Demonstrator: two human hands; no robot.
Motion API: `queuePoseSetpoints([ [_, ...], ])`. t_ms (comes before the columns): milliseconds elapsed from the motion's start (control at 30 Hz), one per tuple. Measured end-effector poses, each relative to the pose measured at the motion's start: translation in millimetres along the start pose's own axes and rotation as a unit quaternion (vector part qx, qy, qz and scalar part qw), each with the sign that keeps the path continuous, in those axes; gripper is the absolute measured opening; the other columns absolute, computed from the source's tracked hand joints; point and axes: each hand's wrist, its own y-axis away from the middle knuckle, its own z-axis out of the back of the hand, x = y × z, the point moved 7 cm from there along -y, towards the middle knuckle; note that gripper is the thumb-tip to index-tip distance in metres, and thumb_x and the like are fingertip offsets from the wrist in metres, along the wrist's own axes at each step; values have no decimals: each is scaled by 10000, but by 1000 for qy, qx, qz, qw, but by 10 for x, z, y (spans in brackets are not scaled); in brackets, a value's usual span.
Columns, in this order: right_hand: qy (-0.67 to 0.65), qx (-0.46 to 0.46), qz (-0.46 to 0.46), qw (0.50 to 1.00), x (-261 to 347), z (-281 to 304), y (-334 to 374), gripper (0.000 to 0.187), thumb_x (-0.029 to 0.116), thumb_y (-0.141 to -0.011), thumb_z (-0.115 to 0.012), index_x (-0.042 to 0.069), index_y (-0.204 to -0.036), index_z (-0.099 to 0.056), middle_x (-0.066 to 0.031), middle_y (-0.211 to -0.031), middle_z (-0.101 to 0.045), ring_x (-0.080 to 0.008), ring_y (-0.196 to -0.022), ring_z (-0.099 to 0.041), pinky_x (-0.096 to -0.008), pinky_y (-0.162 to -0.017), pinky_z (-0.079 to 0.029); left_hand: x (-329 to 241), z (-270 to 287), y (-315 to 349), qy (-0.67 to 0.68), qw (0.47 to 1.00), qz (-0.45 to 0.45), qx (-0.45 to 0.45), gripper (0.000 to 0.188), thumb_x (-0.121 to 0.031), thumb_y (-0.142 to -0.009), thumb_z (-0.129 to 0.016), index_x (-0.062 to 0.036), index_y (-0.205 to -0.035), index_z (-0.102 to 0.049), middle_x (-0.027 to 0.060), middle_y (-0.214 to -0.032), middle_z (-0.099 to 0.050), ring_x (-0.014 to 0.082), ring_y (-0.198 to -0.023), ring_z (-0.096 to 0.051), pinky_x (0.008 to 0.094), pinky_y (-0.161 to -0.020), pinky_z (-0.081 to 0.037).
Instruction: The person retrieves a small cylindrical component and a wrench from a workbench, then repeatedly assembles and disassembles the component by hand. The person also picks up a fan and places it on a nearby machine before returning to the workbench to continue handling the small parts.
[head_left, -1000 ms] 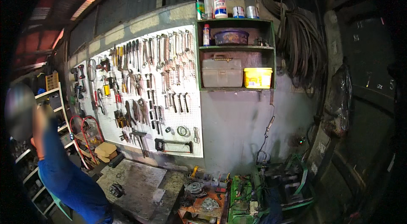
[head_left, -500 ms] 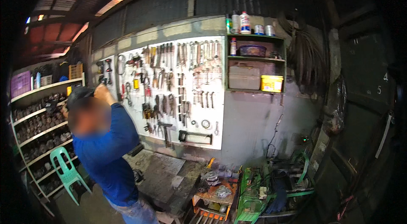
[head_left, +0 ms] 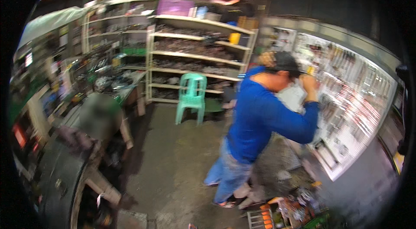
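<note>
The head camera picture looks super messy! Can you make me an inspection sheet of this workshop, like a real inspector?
Surface: bench top partly hidden behind a person in a blue top.
Things in hand: nothing seen in the camera wearer's hands.
Clutter: many small dark parts crowd the pale shelves; metal parts are heaped at the lower right.
Grip: neither of the wearer's own hands shows; the other person's hand is raised near their head.
Cables: nothing seen, though the picture is blurred.
Surroundings: light green plastic chair before the shelves, grey floor, white tool board on the right.
</note>
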Motion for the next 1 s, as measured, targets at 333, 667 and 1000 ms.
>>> queuePoseSetpoints([
  [333, 144, 298, 120, 936, 922, -709, -1694, 272, 297, -901, -721, 79, -1054, -775, -167, -1017, -766, -313, -919, -715, -434, -834, -555, 642, 578, 1223, 147, 890, 302, -307, 452, -404, -730, -804, -46, -1005, -783, 202, -998, -760, 347, -977, -734, 430, -884, -575],
  [667, 271, 382, 230, 853, 2576, -1204, -2939, 356, 322, -902, -726, 44, -1122, -760, -154, -1064, -761, -270, -983, -723, -391, -870, -549, -349, 580, 1783, 358, 785, 305, -403, 461, -321, -764, -779, -18, -1109, -733, 190, -1049, -756, 315, -1005, -720, 387, -905, -549],
  [1000, 246, 689, 296, 613, 2375, -2495, -1846, 286, 130, -952, -651, 35, -1216, -708, -149, -1221, -709, -283, -1154, -656, -401, -997, -500, -631, 542, 1621, 348, 864, 111, -346, 452, -289, -833, -786, -38, -1190, -670, 205, -1086, -732, 298, -1030, -694, 391, -922, -528],
])
